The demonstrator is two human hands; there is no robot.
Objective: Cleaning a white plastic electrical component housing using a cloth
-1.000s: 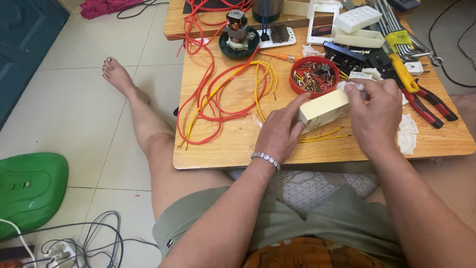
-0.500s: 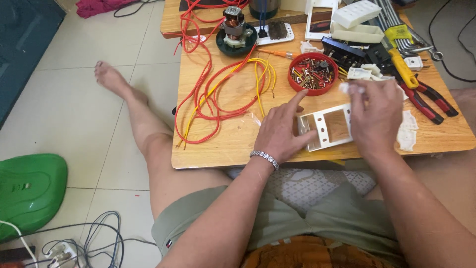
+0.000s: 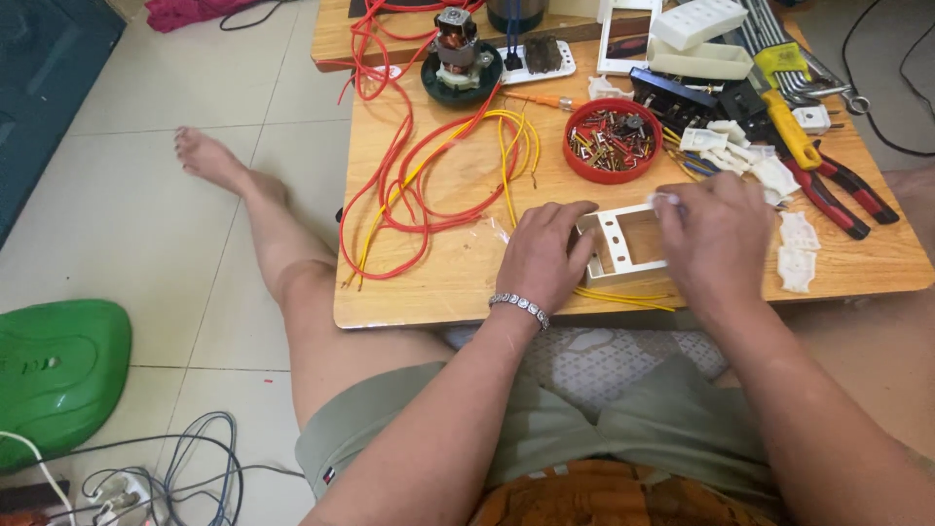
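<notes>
A cream plastic box frame (image 3: 620, 245) lies open side up near the front edge of the low wooden table (image 3: 458, 282). My left hand (image 3: 543, 257) grips its left end, fingers curled over the rim. Over its right part hovers my right hand (image 3: 716, 242), pinching a small white piece (image 3: 665, 199) between thumb and fingers. Thin yellow wires (image 3: 623, 295) run out from under the frame.
Red and yellow wires (image 3: 429, 175) loop over the table's left half. A red lid of screws (image 3: 612, 140), a small motor (image 3: 458, 54), white plastic parts (image 3: 750, 161), pliers (image 3: 828, 190) and a yellow tool (image 3: 791, 131) lie beyond. A green cover (image 3: 54, 365) and cables (image 3: 185, 468) are on the floor.
The cream box was held up tilted between both hands; it now lies flat, open side up. My right hand has moved over its right part.
</notes>
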